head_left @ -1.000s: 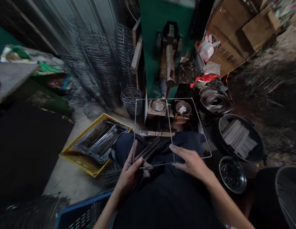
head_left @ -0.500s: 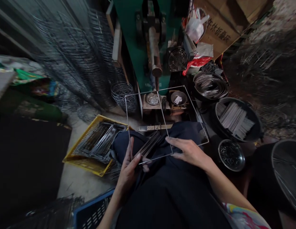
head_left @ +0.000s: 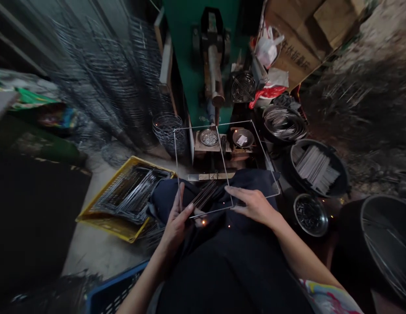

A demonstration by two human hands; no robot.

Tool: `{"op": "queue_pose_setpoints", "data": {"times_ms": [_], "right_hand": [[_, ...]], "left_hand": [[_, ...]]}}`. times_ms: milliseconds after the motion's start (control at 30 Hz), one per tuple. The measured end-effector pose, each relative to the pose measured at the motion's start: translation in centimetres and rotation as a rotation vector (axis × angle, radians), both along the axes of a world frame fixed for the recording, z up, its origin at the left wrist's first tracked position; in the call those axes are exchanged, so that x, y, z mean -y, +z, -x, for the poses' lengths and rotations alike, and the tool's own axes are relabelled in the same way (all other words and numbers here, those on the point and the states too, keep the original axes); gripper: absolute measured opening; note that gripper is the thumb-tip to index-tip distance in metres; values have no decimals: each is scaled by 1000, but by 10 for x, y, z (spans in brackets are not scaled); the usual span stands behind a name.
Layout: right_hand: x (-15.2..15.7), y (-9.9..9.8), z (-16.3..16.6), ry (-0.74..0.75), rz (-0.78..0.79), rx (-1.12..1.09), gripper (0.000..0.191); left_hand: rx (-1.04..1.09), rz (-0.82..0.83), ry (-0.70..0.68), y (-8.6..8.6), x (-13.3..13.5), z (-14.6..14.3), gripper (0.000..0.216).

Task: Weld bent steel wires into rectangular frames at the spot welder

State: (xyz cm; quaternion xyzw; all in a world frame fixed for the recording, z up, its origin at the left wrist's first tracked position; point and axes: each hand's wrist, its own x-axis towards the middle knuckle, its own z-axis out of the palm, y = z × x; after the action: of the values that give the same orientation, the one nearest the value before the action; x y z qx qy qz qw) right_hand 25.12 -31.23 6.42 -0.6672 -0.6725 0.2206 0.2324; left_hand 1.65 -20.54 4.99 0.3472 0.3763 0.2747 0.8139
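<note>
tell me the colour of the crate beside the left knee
The crate is yellow; it shows best in the head view.

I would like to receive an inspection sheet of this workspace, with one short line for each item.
Surface: small ledge with a left dish of small shiny pieces and a right dish with something white.
Job's things: wire frame, held above the lap; thin rods near the left hand, grip on them unclear.
Clutter: yellow crate of wire pieces, blue crate, black tub of rods, metal bowl.
Hands: left hand grips the frame's near left part; right hand holds its middle bar.
Cables: nothing seen.
Surroundings: green machine ahead, wire stacks left, cardboard right; orange glowing specks near the hands.
</note>
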Motion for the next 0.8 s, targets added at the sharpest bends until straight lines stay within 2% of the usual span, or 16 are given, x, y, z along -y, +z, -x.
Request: {"op": "queue_pose_setpoints", "data": {"times_ms": [100, 200, 367, 467, 533, 633, 800], "right_hand": [[-10, -6, -6, 2, -24, 39, 69], [-37, -11, -22, -22, -74, 70, 64], [-120, -11, -74, -143, -166, 250, 66], [-169, -5, -108, -218, -234, 338, 63], [-194, -2, -126, -222, -274, 337, 59], [-217, -5, -143, -189, -307, 272, 49], [-235, -16, -153, -159, -401, 136, 34]], "left_hand": [[35, -44, 12, -4, -9, -5, 97], [86, -108, -6, -14, -39, -17, 96], [170, -209, -25, -24, -129, -61, 98], [193, -234, -20, -23, -180, -87, 99], [198, -239, -13, -22, -204, -98, 97], [212, -241, 14, -19, -225, -108, 96], [234, -248, 24, -19, -236, -113, 96]]}}
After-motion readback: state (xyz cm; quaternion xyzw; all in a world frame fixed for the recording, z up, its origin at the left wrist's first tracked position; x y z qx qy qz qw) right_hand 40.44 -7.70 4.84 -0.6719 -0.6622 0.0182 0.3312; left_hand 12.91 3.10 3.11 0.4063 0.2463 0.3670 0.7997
